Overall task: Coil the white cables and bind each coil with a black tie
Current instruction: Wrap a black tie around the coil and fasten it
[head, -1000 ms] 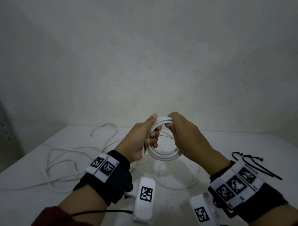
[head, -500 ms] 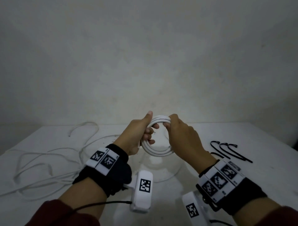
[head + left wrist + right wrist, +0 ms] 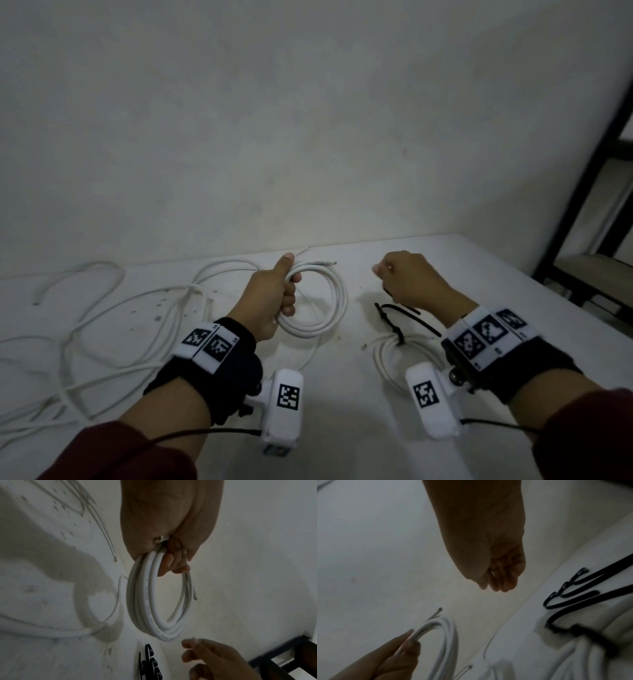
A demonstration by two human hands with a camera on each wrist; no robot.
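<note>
My left hand point(image 3: 287, 291) grips a coiled white cable point(image 3: 325, 308) at its left side and holds it upright over the white table point(image 3: 342, 428); the left wrist view shows the fingers curled round the strands point(image 3: 154, 608). My right hand point(image 3: 385, 275) hovers apart from the coil, fingers loosely curled and empty point(image 3: 498, 582), just above several loose black ties point(image 3: 400, 308). A second white coil point(image 3: 387, 359) lies flat near my right wrist, bound by a black tie point(image 3: 398, 334).
Loose white cables point(image 3: 102, 325) sprawl over the left half of the table. A wall point(image 3: 308, 137) rises right behind the table. A dark frame point(image 3: 582, 205) stands beyond the table's right edge.
My right hand has let go of the coil and moved right, over the black ties. The left hand alone now holds the coil. The head view has swung to the right.
</note>
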